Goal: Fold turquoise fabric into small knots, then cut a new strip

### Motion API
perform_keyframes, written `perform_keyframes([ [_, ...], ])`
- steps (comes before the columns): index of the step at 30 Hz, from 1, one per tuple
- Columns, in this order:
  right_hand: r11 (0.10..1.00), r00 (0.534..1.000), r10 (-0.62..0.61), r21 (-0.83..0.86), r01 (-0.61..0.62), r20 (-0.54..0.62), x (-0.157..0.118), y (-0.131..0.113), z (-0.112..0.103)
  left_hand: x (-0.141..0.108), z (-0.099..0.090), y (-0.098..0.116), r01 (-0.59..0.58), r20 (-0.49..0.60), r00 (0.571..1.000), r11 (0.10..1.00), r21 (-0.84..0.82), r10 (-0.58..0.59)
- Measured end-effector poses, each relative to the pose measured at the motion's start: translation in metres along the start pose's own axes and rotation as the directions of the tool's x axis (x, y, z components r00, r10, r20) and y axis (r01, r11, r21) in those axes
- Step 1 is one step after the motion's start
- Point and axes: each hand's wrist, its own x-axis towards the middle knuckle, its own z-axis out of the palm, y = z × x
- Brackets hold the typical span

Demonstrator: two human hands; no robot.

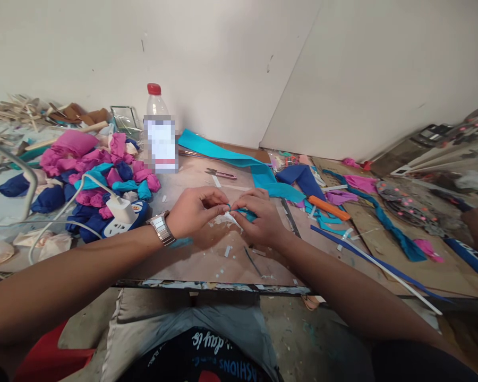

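Note:
My left hand [197, 209], with a metal watch on the wrist, pinches the end of a small teal fabric piece [245, 213]. Closed around the other side of that fabric is my right hand [258, 215], thumb and forefinger pressed together. Fingertips of both hands meet over the middle of the table, so most of the piece is hidden. A bit of white shows beneath the fingers; I cannot tell what it is. Beyond the hands lie pink-handled thread snips [221, 174] and a long turquoise fabric strip [219, 151].
At left, pink, blue and teal fabric puffs [83, 159] pile beside a power strip [121, 223] with a white charger and cable. A phone [161, 143] leans on a red-capped bottle [154, 98]. To the right are an orange-handled tool [329, 208], blue strips and cardboard [376, 233].

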Motion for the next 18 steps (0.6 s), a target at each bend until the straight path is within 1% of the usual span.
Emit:
perform_keyframes([
  [2,1.0,1.0,-0.007,0.0,0.007,-0.006,0.0,-0.0004,-0.0001,0.0001,0.0,0.0,-0.004,0.013,1.0,1.0,0.008,0.004],
  [10,1.0,0.999,0.003,0.024,-0.003,-0.035,-0.0003,0.0008,0.0014,-0.001,-0.001,0.0,-0.089,0.062,0.995,0.992,0.087,0.084],
  [14,0.999,1.0,0.009,0.033,-0.008,-0.027,-0.0005,0.0018,0.0023,-0.0015,-0.0015,-0.001,-0.113,0.047,0.993,0.985,0.126,0.108],
  [18,0.999,0.999,0.009,0.033,-0.008,-0.051,0.0002,0.0014,0.0021,-0.0018,-0.0016,-0.0011,-0.131,0.04,0.991,0.98,0.153,0.126],
])
